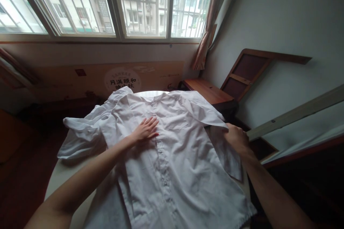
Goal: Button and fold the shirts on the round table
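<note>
A white button-up shirt (182,154) lies spread front side up over a round pale table, its collar end away from me and its hem towards me. My left hand (146,128) rests flat on the shirt's chest beside the button line, fingers stretched out. At the right edge, my right hand (236,136) is closed on the end of the shirt's right-hand sleeve, pulled out sideways. The fingertips of that hand are partly hidden. On the left, the other sleeve (80,136) lies bunched and wrinkled, hanging near the table's rim.
The pale table (63,177) shows at the left. Beyond it stand a brown wooden bench (208,91) and a leaning wooden frame (244,73) by the right wall. A printed banner (156,75) hangs under the barred windows (145,3). A pale rail (295,112) slants at right.
</note>
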`<state>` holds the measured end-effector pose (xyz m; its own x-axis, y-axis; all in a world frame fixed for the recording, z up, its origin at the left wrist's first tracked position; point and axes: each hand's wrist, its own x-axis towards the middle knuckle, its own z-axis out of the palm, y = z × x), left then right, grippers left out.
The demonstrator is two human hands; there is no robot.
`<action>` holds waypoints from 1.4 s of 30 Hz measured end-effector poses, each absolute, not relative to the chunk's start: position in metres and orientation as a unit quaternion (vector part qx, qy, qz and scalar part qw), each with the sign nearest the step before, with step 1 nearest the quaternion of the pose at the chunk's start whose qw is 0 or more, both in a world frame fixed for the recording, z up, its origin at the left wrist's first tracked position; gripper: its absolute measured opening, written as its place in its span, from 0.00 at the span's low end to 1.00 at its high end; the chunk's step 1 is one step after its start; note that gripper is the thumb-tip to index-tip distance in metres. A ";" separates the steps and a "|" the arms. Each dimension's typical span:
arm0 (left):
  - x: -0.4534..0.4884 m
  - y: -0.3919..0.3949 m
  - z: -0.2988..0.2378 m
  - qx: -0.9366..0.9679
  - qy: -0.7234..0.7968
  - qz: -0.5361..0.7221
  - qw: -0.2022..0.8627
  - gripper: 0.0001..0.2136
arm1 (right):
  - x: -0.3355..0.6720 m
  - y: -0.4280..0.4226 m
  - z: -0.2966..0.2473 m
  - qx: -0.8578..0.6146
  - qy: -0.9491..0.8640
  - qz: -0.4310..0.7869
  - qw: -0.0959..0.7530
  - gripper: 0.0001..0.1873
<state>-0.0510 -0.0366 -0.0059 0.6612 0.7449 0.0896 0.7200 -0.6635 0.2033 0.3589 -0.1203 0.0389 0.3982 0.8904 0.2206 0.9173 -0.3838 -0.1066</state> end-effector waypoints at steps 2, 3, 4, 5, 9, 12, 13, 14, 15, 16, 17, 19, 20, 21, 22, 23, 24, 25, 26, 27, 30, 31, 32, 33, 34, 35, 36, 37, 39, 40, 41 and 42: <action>-0.047 -0.041 -0.012 0.899 0.412 0.076 0.130 0.30 | 0.362 -0.121 0.041 -0.827 -0.538 -0.104 0.126 0.15; -0.046 -0.041 -0.012 0.889 0.421 0.085 0.159 0.31 | 0.359 -0.122 0.045 -0.813 -0.540 -0.148 0.159 0.16; -0.043 -0.041 -0.011 0.876 0.430 0.105 0.191 0.31 | 0.354 -0.122 0.053 -0.790 -0.548 -0.195 0.195 0.17; -0.039 -0.041 -0.008 0.860 0.435 0.136 0.230 0.32 | 0.345 -0.122 0.061 -0.759 -0.566 -0.231 0.224 0.18; -0.009 -0.043 0.013 0.704 0.386 0.309 0.510 0.38 | 0.287 -0.125 0.090 -0.520 -0.792 -0.245 0.203 0.16; 0.010 -0.046 0.026 0.514 0.305 0.339 0.727 0.43 | 0.237 -0.135 0.081 -0.224 -0.944 -0.205 0.128 0.15; 0.013 -0.047 0.029 0.466 0.290 0.327 0.769 0.44 | 0.224 -0.140 0.072 -0.159 -0.960 -0.201 0.115 0.14; 0.014 -0.049 0.031 0.430 0.283 0.318 0.796 0.43 | 0.216 -0.145 0.062 -0.119 -0.967 -0.197 0.107 0.14; 0.014 -0.050 0.032 0.403 0.281 0.312 0.813 0.41 | 0.210 -0.150 0.051 -0.100 -0.971 -0.192 0.102 0.12; 0.012 -0.053 0.033 0.386 0.283 0.308 0.823 0.40 | 0.209 -0.154 0.042 -0.096 -0.974 -0.182 0.099 0.11; 0.010 -0.056 0.034 0.379 0.286 0.303 0.826 0.39 | 0.210 -0.158 0.035 -0.095 -0.977 -0.166 0.098 0.11; 0.005 -0.065 0.032 0.401 0.309 0.287 0.814 0.36 | 0.218 -0.162 0.028 -0.100 -0.982 -0.112 0.117 0.11; 0.003 -0.070 0.031 0.429 0.323 0.273 0.798 0.34 | 0.225 -0.162 0.029 -0.115 -0.979 -0.075 0.150 0.13; 0.001 -0.076 0.029 0.464 0.337 0.261 0.776 0.30 | 0.231 -0.159 0.032 -0.146 -0.968 -0.037 0.200 0.14; 0.001 -0.082 0.026 0.500 0.350 0.252 0.751 0.27 | 0.238 -0.154 0.037 -0.200 -0.945 -0.005 0.261 0.15; 0.001 -0.088 0.023 0.535 0.360 0.244 0.725 0.24 | 0.244 -0.145 0.042 -0.270 -0.907 0.013 0.323 0.15; 0.002 -0.093 0.020 0.564 0.367 0.236 0.701 0.21 | 0.250 -0.134 0.048 -0.345 -0.862 0.015 0.371 0.13; 0.004 -0.098 0.017 0.587 0.371 0.233 0.681 0.18 | 0.254 -0.121 0.053 -0.412 -0.821 0.003 0.395 0.10; 0.007 -0.103 0.015 0.605 0.373 0.233 0.664 0.17 | 0.258 -0.106 0.058 -0.466 -0.793 -0.020 0.392 0.09; 0.009 -0.108 0.014 0.621 0.373 0.240 0.646 0.18 | 0.260 -0.091 0.060 -0.503 -0.783 -0.043 0.362 0.14; 0.015 -0.120 0.014 0.659 0.386 0.277 0.583 0.26 | 0.261 -0.052 0.061 -0.565 -0.789 -0.085 0.225 0.23; 0.014 -0.124 0.015 0.660 0.400 0.277 0.572 0.29 | 0.262 -0.043 0.059 -0.586 -0.780 -0.091 0.200 0.20; 0.013 -0.128 0.017 0.650 0.420 0.266 0.575 0.30 | 0.263 -0.036 0.057 -0.613 -0.760 -0.096 0.194 0.17; 0.012 -0.133 0.019 0.627 0.437 0.248 0.595 0.31 | 0.265 -0.031 0.055 -0.646 -0.729 -0.101 0.203 0.15; 0.010 -0.138 0.021 0.596 0.446 0.226 0.628 0.31 | 0.267 -0.027 0.053 -0.681 -0.691 -0.105 0.219 0.16; 0.008 -0.143 0.023 0.562 0.444 0.202 0.668 0.29 | 0.271 -0.025 0.050 -0.712 -0.654 -0.106 0.233 0.17; 0.007 -0.148 0.025 0.531 0.433 0.181 0.705 0.26 | 0.275 -0.023 0.048 -0.737 -0.624 -0.105 0.237 0.17; 0.007 -0.154 0.027 0.510 0.419 0.169 0.732 0.22 | 0.280 -0.021 0.046 -0.753 -0.609 -0.102 0.228 0.17; 0.009 -0.164 0.033 0.496 0.395 0.178 0.753 0.14 | 0.288 -0.020 0.041 -0.765 -0.609 -0.097 0.185 0.15; 0.010 -0.167 0.037 0.498 0.395 0.202 0.746 0.12 | 0.291 -0.020 0.039 -0.768 -0.610 -0.100 0.167 0.13; 0.012 -0.168 0.042 0.508 0.402 0.240 0.723 0.10 | 0.294 -0.021 0.037 -0.772 -0.606 -0.109 0.157 0.12; 0.013 -0.168 0.049 0.532 0.412 0.286 0.682 0.09 | 0.295 -0.024 0.035 -0.773 -0.601 -0.123 0.161 0.10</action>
